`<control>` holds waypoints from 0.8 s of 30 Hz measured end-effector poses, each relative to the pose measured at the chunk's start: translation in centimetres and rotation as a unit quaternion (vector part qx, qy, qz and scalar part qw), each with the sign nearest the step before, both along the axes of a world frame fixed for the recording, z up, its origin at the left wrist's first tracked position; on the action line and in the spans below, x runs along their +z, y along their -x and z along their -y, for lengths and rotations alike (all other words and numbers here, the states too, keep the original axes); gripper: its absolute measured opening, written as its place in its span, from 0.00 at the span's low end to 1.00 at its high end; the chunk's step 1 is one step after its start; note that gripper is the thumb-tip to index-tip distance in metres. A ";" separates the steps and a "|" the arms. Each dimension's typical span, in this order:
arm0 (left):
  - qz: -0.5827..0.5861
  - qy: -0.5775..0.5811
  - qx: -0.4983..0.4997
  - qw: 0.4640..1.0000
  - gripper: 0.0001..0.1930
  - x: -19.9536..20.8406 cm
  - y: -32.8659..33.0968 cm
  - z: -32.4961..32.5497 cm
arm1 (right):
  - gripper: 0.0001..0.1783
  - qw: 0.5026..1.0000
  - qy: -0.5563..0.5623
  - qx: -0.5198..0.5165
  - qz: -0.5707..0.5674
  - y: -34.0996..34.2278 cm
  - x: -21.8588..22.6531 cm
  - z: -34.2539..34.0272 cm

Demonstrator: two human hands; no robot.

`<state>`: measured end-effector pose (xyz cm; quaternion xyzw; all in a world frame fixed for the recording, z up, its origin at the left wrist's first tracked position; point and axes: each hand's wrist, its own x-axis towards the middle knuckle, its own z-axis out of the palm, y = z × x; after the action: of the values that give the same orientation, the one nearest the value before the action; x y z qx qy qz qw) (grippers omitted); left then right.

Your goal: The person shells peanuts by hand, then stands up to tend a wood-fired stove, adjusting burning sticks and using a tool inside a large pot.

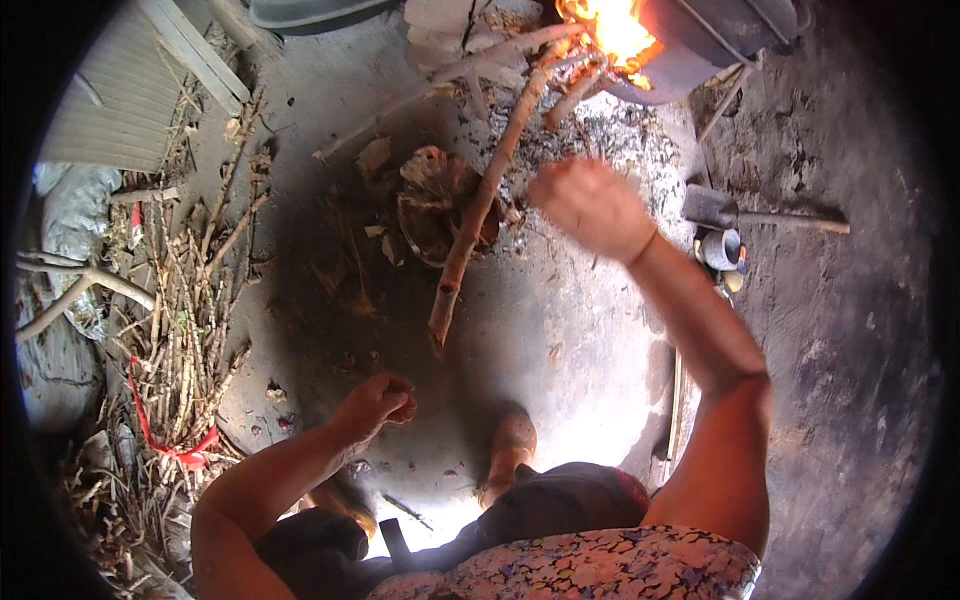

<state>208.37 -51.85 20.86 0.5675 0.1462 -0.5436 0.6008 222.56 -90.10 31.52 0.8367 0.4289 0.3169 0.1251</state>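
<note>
My left hand (378,402) hovers low over the floor, its fingers curled in and nothing showing in them. Farther forward, my right hand (592,208) is smeared by motion, and its fingers cannot be made out. It is beside a long thick stick (492,185), with a gap between them. The stick's upper end lies by the burning fire (622,40), and its near end points toward me. Under the stick's middle lies a brown, rough-edged piece of wood (425,200), partly covered by it. Grey ash (640,140) spreads below the flames.
A pile of thin twigs (180,340) with a red tie (185,455) runs along the left. On the right lie a small shovel (712,207) and a little pale cup (718,248). A dark rounded vessel (695,65) stands by the fire, and a dark basin (315,14) at the top.
</note>
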 end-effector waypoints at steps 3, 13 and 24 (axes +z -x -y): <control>0.000 0.008 -0.006 1.000 0.13 -0.3 0.1 0.9 | 0.09 0.975 -0.042 -0.211 -0.057 -6.1 4.7 6.4; -0.014 -0.001 -0.017 1.000 0.12 -1.6 0.4 0.2 | 0.13 0.693 -0.342 -0.602 -0.201 6.4 -13.9 16.1; -0.080 -0.049 0.003 0.996 0.13 -4.1 1.4 1.0 | 0.18 0.548 -0.420 -0.680 -0.248 4.4 -24.7 24.0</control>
<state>206.94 -52.89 16.78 0.5505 0.2225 -0.5775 0.5603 218.18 -114.13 6.82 0.8807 -0.4363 0.0616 -0.1738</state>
